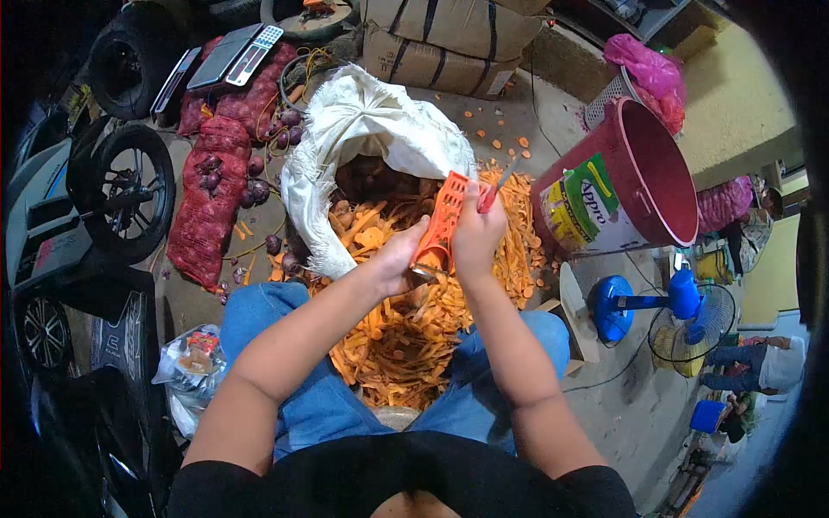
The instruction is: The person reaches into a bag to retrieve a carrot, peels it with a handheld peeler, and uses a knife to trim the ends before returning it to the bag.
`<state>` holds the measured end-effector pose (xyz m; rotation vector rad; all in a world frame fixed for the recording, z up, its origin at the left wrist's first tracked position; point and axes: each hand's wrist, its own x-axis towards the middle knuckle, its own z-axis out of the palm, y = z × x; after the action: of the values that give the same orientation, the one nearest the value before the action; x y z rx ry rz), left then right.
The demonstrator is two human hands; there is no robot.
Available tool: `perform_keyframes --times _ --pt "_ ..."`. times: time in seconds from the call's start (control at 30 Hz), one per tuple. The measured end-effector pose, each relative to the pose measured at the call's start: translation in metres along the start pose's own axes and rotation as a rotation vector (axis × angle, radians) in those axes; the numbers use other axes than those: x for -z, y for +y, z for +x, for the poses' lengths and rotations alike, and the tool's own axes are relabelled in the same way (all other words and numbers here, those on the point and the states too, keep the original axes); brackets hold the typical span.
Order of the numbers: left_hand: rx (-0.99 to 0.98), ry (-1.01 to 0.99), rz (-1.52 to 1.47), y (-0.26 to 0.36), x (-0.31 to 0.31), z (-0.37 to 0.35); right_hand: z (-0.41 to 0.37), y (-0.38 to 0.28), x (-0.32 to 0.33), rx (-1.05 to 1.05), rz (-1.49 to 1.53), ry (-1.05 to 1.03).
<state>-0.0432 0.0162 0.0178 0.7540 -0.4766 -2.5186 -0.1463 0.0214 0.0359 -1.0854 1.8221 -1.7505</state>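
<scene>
My left hand point(399, 262) is closed against the lower left side of an orange slotted plastic tool point(446, 210), which looks like a grater or peeler with a metal edge at its bottom. Wrapped round a small red-handled knife point(489, 198), my right hand point(477, 235) also presses against the tool's right side; the blade points up and away. A bit of orange shows at the tool's lower end, too hidden to name. Below both hands lies a heap of orange carrot peelings point(393, 345) between my knees. Just beyond stands an open white woven sack point(324, 155) with peelings at its mouth.
To the right stands a large dark red bucket point(635, 138), with a blue fan point(682, 302) nearer me. Red net bags of onions point(211, 203) and a parked motorcycle point(86, 259) are at left. Cardboard boxes point(432, 56) sit at the back. Carrot slices lie scattered on the floor.
</scene>
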Motion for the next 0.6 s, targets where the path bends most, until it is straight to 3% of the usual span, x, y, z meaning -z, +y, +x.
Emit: perform_keyframes --times 0.03,0.1,0.2,0.33,0.43,0.47,0.53,0.6 --pt "-0.001 0.001 0.001 0.001 0.000 -0.001 0.003 0.003 0.000 0.027 -0.058 0.038" --pt "0.132 0.087 0.352 0.002 -0.002 -0.008 0.026 0.012 0.005 0.025 -0.004 0.135" --pt "0.160 -0.022 0.479 0.006 -0.015 -0.023 0.078 0.047 0.033 0.006 0.043 0.453" --pt "0.104 0.002 0.595 0.007 -0.021 -0.028 0.093 0.040 0.061 -0.165 0.044 0.591" --pt "-0.006 0.065 0.639 0.012 -0.012 -0.020 0.076 0.004 0.065 -0.006 -0.008 0.249" --pt "-0.007 0.062 0.643 0.013 -0.008 -0.017 0.068 -0.006 0.064 -0.004 -0.007 0.253" --pt "-0.217 0.011 0.869 0.016 0.000 -0.010 0.055 -0.019 0.062 0.024 -0.190 -0.132" --pt "-0.272 0.076 0.966 0.029 0.004 -0.009 0.041 -0.013 0.064 0.010 -0.408 -0.459"
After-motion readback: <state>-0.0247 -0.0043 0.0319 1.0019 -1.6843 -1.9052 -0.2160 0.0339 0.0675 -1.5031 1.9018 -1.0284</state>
